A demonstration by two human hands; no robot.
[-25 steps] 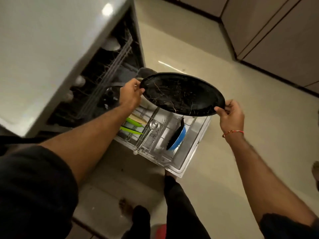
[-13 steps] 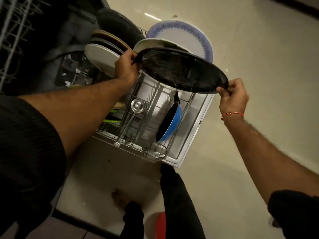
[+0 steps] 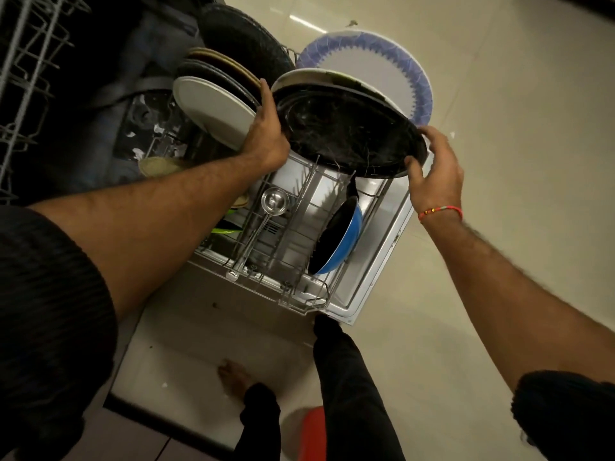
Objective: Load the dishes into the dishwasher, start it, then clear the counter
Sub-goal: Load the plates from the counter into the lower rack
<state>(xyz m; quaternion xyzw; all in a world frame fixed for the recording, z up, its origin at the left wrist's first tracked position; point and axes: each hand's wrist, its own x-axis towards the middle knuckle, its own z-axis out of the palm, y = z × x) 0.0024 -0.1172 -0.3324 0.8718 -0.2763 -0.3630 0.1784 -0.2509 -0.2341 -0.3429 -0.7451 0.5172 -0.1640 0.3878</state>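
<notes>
Both hands — left hand [image 3: 266, 134], right hand [image 3: 432, 161] — grip black plate [image 3: 346, 131] by opposite rims | tilt upright (slowly), seat between lower rack [image 3: 293, 261] tines

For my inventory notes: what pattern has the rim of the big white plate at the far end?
A blue-violet toothed band on the white plate's rim; head view.

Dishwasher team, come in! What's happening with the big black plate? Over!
Both hands, left hand and right hand, grip black plate by its rim. Plate tilted over lower rack. White plate close beside.
</notes>
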